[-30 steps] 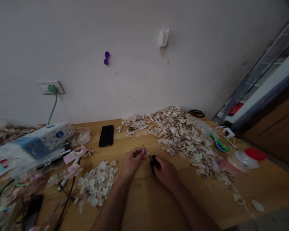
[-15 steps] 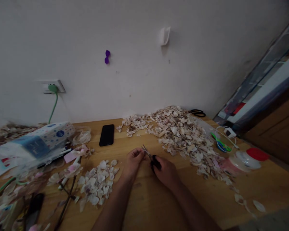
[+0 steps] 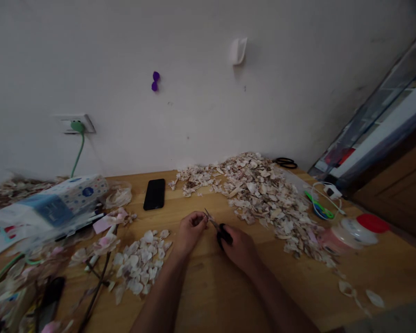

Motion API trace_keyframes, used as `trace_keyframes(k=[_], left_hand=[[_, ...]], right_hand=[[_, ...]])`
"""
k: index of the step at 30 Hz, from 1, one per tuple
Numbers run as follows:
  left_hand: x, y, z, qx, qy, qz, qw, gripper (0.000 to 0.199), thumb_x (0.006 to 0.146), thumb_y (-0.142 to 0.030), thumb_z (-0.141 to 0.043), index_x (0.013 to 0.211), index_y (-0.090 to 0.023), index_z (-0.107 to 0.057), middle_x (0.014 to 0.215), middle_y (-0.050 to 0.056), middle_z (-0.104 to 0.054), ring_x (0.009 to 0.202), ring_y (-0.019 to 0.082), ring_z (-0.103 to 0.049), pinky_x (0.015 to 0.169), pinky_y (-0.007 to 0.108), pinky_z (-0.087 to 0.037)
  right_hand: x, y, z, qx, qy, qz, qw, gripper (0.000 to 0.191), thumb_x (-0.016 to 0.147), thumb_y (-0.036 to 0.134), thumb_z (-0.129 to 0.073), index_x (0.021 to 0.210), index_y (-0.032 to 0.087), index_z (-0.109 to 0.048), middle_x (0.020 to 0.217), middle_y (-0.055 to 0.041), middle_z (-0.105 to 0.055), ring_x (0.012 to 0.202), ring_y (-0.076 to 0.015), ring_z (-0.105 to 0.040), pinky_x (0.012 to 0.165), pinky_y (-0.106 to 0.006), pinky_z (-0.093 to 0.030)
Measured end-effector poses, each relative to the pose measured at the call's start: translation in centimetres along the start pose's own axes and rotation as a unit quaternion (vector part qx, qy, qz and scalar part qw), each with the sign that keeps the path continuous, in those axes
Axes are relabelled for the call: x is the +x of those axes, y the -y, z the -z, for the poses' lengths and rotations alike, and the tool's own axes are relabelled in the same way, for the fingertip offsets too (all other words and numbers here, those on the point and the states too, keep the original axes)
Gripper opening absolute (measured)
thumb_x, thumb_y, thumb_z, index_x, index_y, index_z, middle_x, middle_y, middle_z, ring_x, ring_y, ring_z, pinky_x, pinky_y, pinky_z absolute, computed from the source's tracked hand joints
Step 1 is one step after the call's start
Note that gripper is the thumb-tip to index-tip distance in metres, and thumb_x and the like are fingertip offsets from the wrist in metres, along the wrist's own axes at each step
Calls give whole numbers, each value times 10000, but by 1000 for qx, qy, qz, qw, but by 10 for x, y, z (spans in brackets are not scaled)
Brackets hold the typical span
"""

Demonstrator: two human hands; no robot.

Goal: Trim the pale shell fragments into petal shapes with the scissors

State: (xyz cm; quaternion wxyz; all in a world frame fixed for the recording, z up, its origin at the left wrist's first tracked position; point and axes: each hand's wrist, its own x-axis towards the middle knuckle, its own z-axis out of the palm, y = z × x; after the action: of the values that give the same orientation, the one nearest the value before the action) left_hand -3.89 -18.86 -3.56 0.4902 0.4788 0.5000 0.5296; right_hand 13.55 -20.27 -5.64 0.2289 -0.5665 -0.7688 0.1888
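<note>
My right hand [image 3: 241, 249] grips a pair of scissors [image 3: 223, 235] by its black handles, the blades pointing up and left. Thumb and fingers of my left hand [image 3: 190, 233] are pinched together right beside the blade tips. What they hold is too small and dark to make out. To the left of that hand lies a small heap of pale, flat petals [image 3: 142, 261]. A far larger heap of dry, curled petals [image 3: 263, 192] spreads from the wall down the right side.
A black phone [image 3: 154, 194] lies near the wall. Flower stems [image 3: 99, 277] and a tissue pack [image 3: 79, 192] crowd the wooden table's left side. On the right are a red-lidded jar [image 3: 353, 233], a white cable [image 3: 327, 189] and black-handled scissors [image 3: 286, 162].
My left fingers have shifted very slightly beside the blade tips. The scissors stay in my right hand, nearly in the same place. The whole view has moved a little.
</note>
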Motion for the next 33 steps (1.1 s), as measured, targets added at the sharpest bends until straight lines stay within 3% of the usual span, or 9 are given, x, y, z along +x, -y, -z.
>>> trace_keyframes(k=[8, 12, 16, 19, 22, 26, 29, 33], left_hand=[[1, -3, 2, -12, -12, -1, 1000, 213, 659, -338, -731, 746, -148, -690, 650, 13, -646, 573, 112, -554, 562, 209, -418], [-2, -2, 0, -120, -20, 61, 991, 193, 650, -292, -758, 748, -139, -694, 655, 14, -665, 576, 103, -580, 607, 210, -462], [-6, 0, 0, -305, 5, 180, 935, 171, 730, -217, -693, 854, -101, -670, 912, 117, -711, 805, 178, -675, 809, 292, -516], [-7, -1, 3, -384, -5, 222, 896, 166, 808, -204, -583, 892, -68, -628, 1057, 206, -674, 980, 250, -659, 885, 336, -508], [-4, -2, 6, -424, -29, 228, 876, 157, 842, -217, -521, 855, -75, -586, 1088, 240, -654, 1048, 283, -630, 876, 337, -519], [0, 0, 9, -450, -50, 199, 869, 130, 855, -224, -500, 796, -115, -539, 1070, 228, -666, 1075, 283, -614, 870, 333, -526], [2, 2, 9, -453, -64, 174, 872, 120, 856, -211, -502, 769, -132, -525, 1080, 218, -666, 1087, 266, -609, 893, 325, -517], [2, 4, 8, -453, -73, 161, 874, 92, 851, -175, -515, 769, -134, -528, 1132, 213, -648, 1110, 260, -594, 925, 326, -501]], right_hand=[[1, -4, -1, 17, 4, 3, 1000, 231, 822, 292, -526, 1014, 228, -637, 961, -63, -704, 880, -222, -644, 731, -289, -455], [2, -9, -4, 74, -13, -13, 997, 226, 812, 285, -522, 966, 217, -673, 891, -75, -724, 810, -225, -667, 705, -296, -481], [2, -16, -2, 220, -133, -55, 965, 261, 818, 387, -531, 907, 184, -670, 824, -81, -722, 754, -224, -668, 669, -291, -507], [1, -20, 0, 291, -197, -75, 933, 294, 825, 413, -526, 934, 170, -648, 838, -92, -718, 799, -235, -669, 700, -311, -527], [0, -16, -2, 295, -134, -5, 946, 273, 846, 308, -474, 1037, 186, -626, 965, -97, -703, 906, -230, -655, 790, -338, -525], [0, 0, -6, 155, -4, 102, 983, 307, 803, 157, -487, 1074, 211, -622, 1091, -96, -664, 1012, -224, -613, 897, -363, -479], [-3, 11, -4, 86, 64, 148, 983, 300, 790, 115, -521, 1055, 207, -626, 1201, -100, -616, 1141, -226, -542, 974, -371, -425], [-15, 17, 9, 83, 133, 180, 971, 305, 789, 100, -525, 1055, 215, -624, 1254, -90, -592, 1208, -203, -497, 1007, -343, -394]])
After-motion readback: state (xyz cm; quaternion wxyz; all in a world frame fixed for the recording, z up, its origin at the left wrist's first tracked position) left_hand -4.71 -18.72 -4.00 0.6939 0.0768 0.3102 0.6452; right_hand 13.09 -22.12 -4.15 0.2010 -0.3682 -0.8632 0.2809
